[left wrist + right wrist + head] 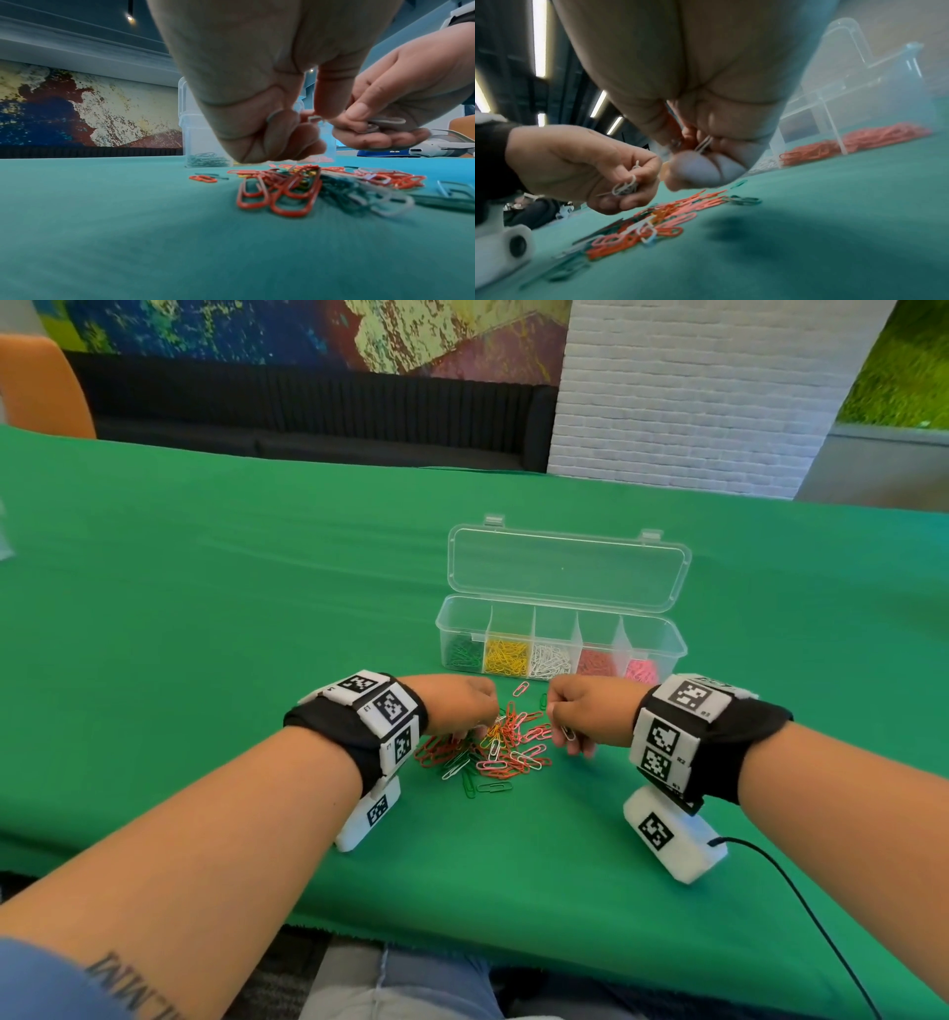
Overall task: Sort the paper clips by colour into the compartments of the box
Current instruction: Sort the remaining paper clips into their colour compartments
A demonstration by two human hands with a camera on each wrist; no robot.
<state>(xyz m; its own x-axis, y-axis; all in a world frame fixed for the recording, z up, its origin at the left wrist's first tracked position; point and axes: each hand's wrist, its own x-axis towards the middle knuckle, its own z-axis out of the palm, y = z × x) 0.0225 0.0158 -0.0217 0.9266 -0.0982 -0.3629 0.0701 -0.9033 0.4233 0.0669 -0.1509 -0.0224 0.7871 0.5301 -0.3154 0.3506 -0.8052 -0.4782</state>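
Legible text, catalogue of:

1. Wristbands (390, 711) (683, 711): square black-and-white coded markers are carried on white panels; tiny characters are printed beside some markers (too small to be read).
2. Camera blocks (372, 814) (667, 834) under each wrist: one coded marker each.
3. Left forearm (128, 978): dark tattooed lettering is seen, upside down and cut off; no word can be made out.

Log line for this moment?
left hand: holds white clips | right hand: holds white clips | mixed pile unsorted | box open
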